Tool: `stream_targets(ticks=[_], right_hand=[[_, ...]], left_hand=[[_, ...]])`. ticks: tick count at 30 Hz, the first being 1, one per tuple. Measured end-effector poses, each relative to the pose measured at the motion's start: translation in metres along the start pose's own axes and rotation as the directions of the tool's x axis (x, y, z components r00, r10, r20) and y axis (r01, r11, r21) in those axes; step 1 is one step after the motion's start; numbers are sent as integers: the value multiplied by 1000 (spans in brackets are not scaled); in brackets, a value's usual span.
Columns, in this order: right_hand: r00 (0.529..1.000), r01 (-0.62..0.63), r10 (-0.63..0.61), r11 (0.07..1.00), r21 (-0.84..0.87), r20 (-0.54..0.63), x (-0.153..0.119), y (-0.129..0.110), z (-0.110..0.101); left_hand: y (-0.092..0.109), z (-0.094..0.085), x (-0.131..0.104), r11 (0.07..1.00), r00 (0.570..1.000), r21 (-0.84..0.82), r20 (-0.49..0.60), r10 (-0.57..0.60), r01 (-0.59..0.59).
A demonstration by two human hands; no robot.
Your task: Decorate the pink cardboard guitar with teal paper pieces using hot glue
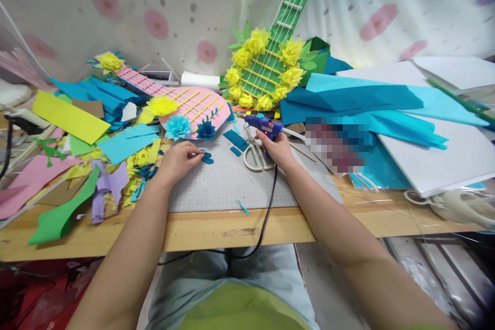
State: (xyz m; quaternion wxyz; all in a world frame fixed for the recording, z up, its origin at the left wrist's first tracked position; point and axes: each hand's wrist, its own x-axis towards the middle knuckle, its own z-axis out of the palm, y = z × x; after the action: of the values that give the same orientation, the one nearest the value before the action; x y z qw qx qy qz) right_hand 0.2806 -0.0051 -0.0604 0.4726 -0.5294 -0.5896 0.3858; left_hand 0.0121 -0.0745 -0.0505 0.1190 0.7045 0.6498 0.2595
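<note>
My left hand pinches a small dark blue paper petal piece just above the grey cutting mat. In my right hand is a blue glue gun, its nozzle pointing left and a white glue stick coming out of its back. Beneath it lie scissors with pale handles, partly covered by the hand. Dark blue paper scraps rest between the hands. Behind them is a pink paper guitar with a light blue paper flower and a dark blue paper flower.
A green paper instrument ringed with yellow flowers leans at the back. Coloured paper sheets and scraps cover the left side. Blue crepe paper and white boards lie right. A black cord hangs over the wooden table edge.
</note>
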Motion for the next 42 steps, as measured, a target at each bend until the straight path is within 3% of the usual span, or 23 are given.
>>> stream_targets(ticks=[6,14,20,25,31,34,42], right_hand=[[1000,12,-13,999,44,2,-1,-1,3],[1000,23,-23,1000,4,-13,-2,-1,3],[1000,14,-14,1000,-25,-9,-4,-3,2],[1000,14,-14,1000,-27,-1,-4,-3,2],[1000,25,-25,1000,15,10,0,4,4],[999,30,-31,998,47,15,1,6,5],[999,-12,6,992,125,49,-3,-5,7]], left_hand=[[3,3,2,1000,997,5,-72,-25,25],[9,4,0,1000,1000,9,13,-5,5],[16,2,-2,991,992,36,5,-127,127],[13,4,0,991,994,-88,-23,-104,102],[6,10,2,996,998,-77,-17,-52,51],[6,11,2,997,998,-75,-57,-6,2],[6,16,5,996,986,-61,-147,-76,67]])
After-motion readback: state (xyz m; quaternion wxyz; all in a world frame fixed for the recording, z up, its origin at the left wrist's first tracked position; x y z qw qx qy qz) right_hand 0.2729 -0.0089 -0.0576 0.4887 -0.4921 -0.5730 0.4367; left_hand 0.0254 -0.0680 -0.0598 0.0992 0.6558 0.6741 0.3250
